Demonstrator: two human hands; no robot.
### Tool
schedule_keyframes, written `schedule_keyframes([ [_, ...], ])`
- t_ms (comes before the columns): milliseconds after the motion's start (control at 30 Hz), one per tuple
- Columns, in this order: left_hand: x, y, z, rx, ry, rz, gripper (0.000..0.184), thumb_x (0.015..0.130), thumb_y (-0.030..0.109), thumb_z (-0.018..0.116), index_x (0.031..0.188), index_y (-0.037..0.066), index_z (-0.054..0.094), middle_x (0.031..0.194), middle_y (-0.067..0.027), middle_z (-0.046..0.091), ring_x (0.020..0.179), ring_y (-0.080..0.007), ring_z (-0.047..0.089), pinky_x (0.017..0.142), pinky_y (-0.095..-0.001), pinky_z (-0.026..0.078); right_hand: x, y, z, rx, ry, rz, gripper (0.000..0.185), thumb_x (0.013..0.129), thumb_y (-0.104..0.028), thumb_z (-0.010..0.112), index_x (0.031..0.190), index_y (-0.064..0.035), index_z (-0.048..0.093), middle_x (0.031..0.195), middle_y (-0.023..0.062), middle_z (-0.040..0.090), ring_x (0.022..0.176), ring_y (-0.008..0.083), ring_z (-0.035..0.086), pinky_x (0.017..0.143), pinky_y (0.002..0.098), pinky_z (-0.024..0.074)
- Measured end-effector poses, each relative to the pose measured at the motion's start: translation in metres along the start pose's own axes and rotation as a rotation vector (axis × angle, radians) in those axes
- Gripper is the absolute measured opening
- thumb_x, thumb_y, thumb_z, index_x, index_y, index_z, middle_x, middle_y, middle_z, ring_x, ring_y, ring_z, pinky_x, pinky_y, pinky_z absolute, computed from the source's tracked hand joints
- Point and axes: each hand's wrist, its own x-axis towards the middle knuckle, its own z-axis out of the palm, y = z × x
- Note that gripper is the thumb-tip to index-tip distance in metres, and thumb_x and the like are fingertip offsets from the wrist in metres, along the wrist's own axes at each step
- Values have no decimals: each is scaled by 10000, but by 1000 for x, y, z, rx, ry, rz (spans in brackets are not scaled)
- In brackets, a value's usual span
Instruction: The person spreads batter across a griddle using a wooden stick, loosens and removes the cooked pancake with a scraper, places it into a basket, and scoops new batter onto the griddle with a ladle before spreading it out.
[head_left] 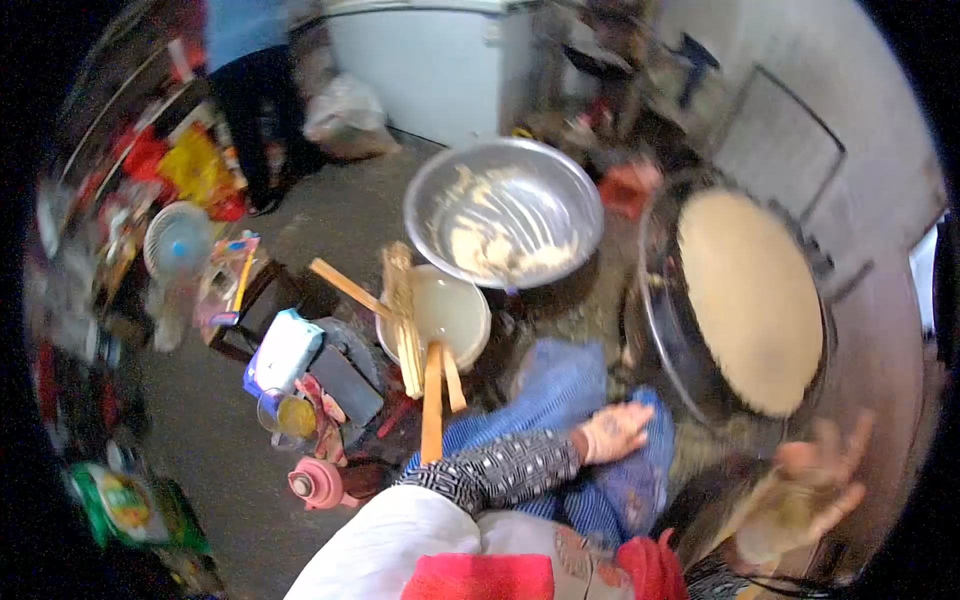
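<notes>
My left hand (612,432) lies flat on my blue-trousered knee, fingers stretched out, with nothing in it. At the lower right, my right hand (805,495) is raised with its fingers spread and smeared by motion. It is near the front edge of a round griddle (665,350), on which a wide, pale sheet of batter (750,300) lies. A steel basin (425,225) with batter smeared inside stands ahead of my knees. Beside it, a white bucket (475,330) has wooden sticks (405,330) and a wooden paddle (432,405) leaning across its rim.
On a low stand to the left are a wipes pack (288,350), a dark flat slab (347,385) and a cup of yellow liquid (293,416). A pink flask (318,484) stands nearer. A person (250,90) is by a white chest freezer (415,75).
</notes>
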Motion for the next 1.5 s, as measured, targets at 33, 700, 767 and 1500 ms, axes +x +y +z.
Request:
schedule_keyframes([
  [33,9,3,-17,-52,-191,-40,467,941,286,502,1291,-20,455,1157,-238,562,1080,-384,561,936,-450,460,6,-14,-24,-58,165,-64,604,1019,-461,387,1458,-47,361,942,78,613,804,171,582,780,316,492],
  [700,31,64,-27,32,-406,279,269,947,187,552,1174,45,569,1064,-177,614,979,-364,608,855,-416,510,-396,139,-467,-1773,417,1577,1101,684,-669,678,1545,-210,169,1484,175,353,1331,319,383,989,604,303],
  [767,30,73,-33,24,-362,324,272,945,194,554,1169,40,569,1064,-177,614,979,-364,610,847,-417,513,-412,141,-485,-1915,495,1329,796,753,-576,644,1326,-165,275,1275,172,412,1150,326,436,885,573,352],
  [1500,43,45,-41,-44,-369,274,260,892,54,604,1149,54,566,1011,-142,610,915,-325,615,789,-381,529,-296,195,-301,-1081,-225,784,175,729,-134,594,884,-102,670,858,87,675,812,291,640,713,444,465],
])
